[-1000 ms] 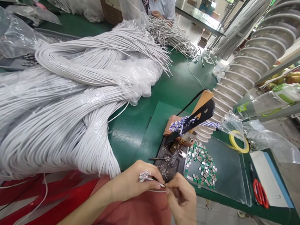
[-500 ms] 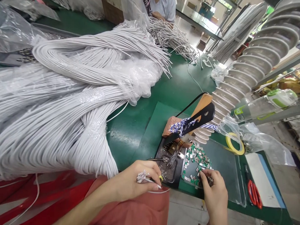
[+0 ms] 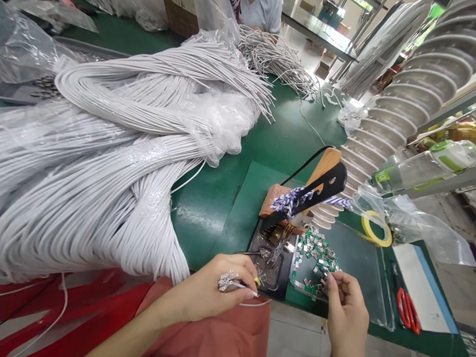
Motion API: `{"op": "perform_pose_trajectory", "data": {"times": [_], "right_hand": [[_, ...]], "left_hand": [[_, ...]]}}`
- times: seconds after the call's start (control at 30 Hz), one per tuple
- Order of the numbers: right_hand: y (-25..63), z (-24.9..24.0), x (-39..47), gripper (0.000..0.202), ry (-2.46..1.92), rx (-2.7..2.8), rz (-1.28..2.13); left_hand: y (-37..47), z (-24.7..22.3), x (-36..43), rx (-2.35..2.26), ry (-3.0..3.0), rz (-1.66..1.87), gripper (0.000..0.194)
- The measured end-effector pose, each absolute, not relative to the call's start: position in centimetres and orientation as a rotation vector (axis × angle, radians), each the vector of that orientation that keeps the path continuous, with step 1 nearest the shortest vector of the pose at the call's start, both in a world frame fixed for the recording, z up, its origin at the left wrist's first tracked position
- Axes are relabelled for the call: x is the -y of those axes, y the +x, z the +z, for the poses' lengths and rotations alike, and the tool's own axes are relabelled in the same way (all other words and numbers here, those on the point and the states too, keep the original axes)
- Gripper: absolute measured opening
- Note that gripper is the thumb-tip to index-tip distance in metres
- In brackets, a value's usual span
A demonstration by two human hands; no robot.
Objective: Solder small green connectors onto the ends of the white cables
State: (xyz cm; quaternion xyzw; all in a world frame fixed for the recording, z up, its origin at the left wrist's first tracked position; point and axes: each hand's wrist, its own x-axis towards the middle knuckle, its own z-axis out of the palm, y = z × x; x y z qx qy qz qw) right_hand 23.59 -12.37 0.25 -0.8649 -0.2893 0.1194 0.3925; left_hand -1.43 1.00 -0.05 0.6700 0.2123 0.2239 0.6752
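Plainly, the small green-and-silver boards lay on my right side, so my right hand was much the nearer one to them. They were spread loosely on the worktop, no shared direction to them, just ahead of my right fingertips and off to their left. The tips of my right thumb and forefinger had the near right edge of that spread right beside them. Those two were drawn close together, but I couldn't tell whether they had a board between them.

My left hand was well apart from the boards, with the dark tray between and slightly beyond. Its fingers were closed round a bunch of white wires, whose cut ends poked up over my knuckles towards me. One single wire ran out separately, gripped between thumb and forefinger; its long axis pointed across me, rightwards and slightly down in view, roughly towards my right hand. Its bared-looking tip stuck out just past my left thumb, in front of the tray's near edge, with a gap between it and my right fingers.
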Motion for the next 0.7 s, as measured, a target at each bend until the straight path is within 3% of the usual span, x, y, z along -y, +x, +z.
{"op": "perform_pose_trajectory", "data": {"times": [0.2,0.37,0.7], "right_hand": [[17.4,0.2,11.7,0.011,-1.666,0.921,0.646],[13.5,-0.5,10.7,0.008,-1.671,0.951,0.828],[12.7,-0.3,10.5,0.009,-1.667,0.958,0.83]], "left_hand": [[-1.2,-0.2,-0.6,-0.502,1.496,0.547,0.01],[-0.7,0.1,0.0,-0.596,1.489,0.597,0.014],[-0.3,0.4,0.3,-0.703,1.507,0.646,0.016]]}}
